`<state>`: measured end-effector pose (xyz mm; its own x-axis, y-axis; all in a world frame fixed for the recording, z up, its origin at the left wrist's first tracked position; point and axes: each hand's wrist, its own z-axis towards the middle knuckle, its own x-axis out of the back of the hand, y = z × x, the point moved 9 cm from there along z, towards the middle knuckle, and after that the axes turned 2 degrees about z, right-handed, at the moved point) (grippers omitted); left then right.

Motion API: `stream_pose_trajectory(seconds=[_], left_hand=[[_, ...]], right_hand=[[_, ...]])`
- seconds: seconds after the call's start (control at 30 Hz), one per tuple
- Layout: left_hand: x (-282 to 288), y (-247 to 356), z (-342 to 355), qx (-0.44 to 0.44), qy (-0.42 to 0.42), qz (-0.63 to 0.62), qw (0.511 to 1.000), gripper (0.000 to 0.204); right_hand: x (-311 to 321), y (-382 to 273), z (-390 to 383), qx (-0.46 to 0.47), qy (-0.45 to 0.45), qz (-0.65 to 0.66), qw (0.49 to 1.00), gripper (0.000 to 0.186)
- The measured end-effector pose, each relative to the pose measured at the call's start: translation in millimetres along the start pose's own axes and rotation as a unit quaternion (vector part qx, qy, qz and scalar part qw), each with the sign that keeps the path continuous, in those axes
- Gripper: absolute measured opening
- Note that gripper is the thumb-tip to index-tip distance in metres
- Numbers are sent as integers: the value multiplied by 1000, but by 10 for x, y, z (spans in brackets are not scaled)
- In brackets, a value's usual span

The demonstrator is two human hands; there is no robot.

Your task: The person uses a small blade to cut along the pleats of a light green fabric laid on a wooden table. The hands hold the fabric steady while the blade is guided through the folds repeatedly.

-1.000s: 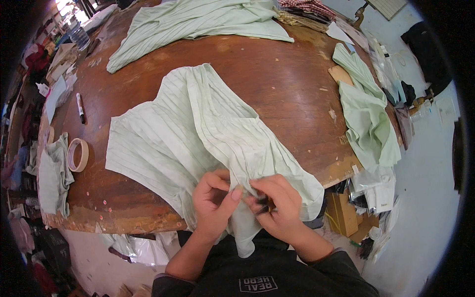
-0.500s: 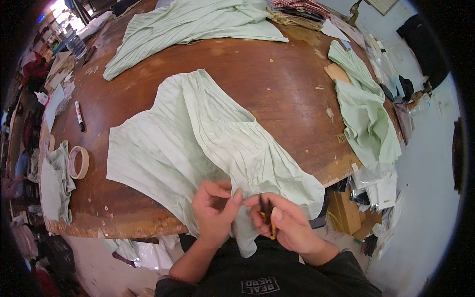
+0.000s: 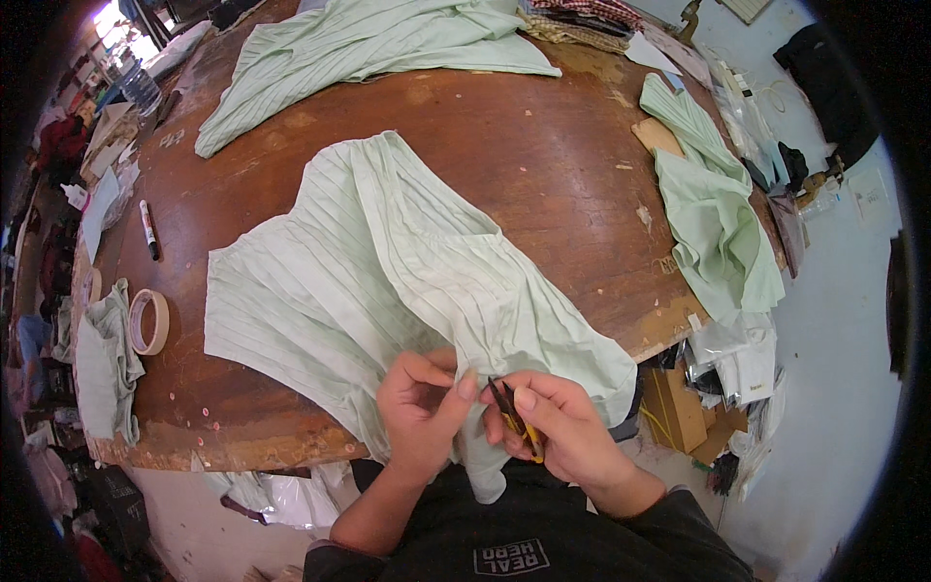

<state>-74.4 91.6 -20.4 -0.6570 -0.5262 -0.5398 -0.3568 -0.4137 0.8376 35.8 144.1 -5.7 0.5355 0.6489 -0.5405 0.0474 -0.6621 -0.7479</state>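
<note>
A pale green pleated garment point(image 3: 330, 262) lies spread over the near part of the wooden table, its lower end hanging over the front edge. My left hand point(image 3: 419, 403) pinches the edge of its cloth between thumb and fingers. Just right of it, my right hand point(image 3: 558, 427) is closed around small thread snips point(image 3: 514, 417) with dark blades and yellow handles. The blades are slightly apart and point up toward the cloth beside my left fingertips. Whether a thread lies between them is too small to tell.
More pale green cloth lies at the table's far side point(image 3: 378, 44) and right edge point(image 3: 713, 213). A tape roll point(image 3: 148, 322), a marker point(image 3: 148, 230) and folded cloth point(image 3: 110, 364) are at the left. A cardboard box point(image 3: 674, 412) stands below the table's right side.
The snips have turned in my right hand, so their blades now show clearly, slightly apart. My left hand keeps its pinch on the garment. The view has shifted slightly.
</note>
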Motion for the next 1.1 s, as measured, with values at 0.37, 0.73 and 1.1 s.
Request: stream_pose_trajectory(seconds=[0.37, 0.73, 1.1], left_hand=[[6, 1, 2, -15, -12, -5, 1000, 18], [-19, 14, -1, -11, -18, -5, 1000, 19], [17, 0, -19, -8, -7, -2, 1000, 20]], right_hand=[[33, 15, 57, 11, 5, 33, 999, 32], [60, 33, 110, 21, 40, 22, 999, 27], [31, 39, 132, 21, 39, 23, 999, 25]])
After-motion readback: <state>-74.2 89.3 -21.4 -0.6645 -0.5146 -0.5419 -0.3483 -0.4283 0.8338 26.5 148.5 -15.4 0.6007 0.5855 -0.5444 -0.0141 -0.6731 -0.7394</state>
